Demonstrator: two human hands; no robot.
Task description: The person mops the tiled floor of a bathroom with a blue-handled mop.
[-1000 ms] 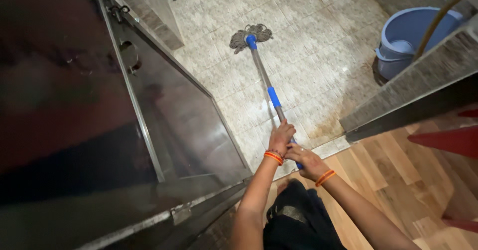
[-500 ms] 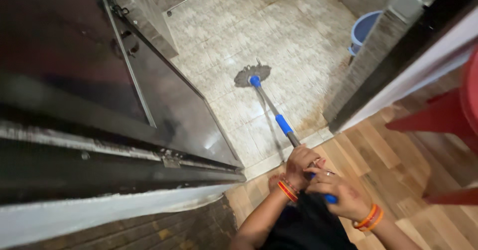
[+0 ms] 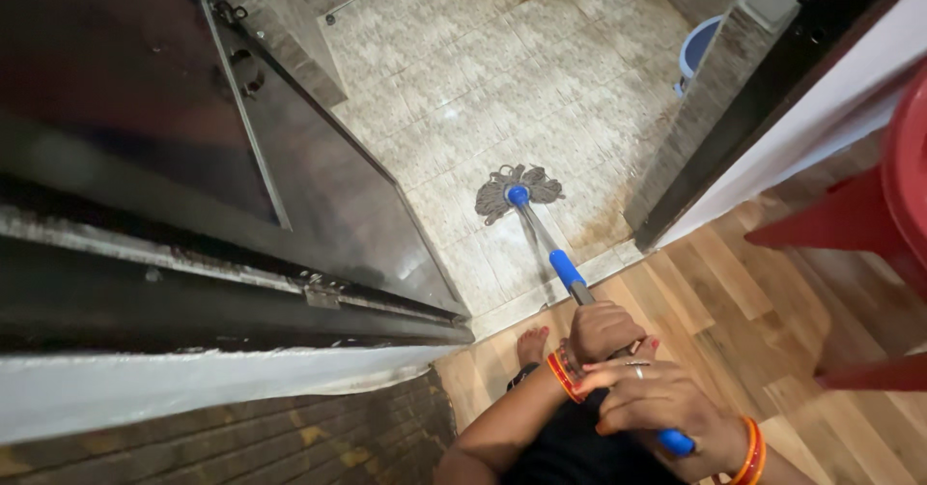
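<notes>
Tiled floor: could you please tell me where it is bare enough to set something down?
The tiled floor is bare between the open door and the blue bucket, beyond the mop head. The wood floor by the red stool is free too. Crowded: the threshold, where both hands, left hand and right hand, grip the mop handle.

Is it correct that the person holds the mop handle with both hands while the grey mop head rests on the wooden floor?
Not quite. Both the left hand and right hand do grip the mop handle, but the head view shows the grey mop head resting on the pale tiled floor, beyond the threshold, not on the wooden floor.
</notes>
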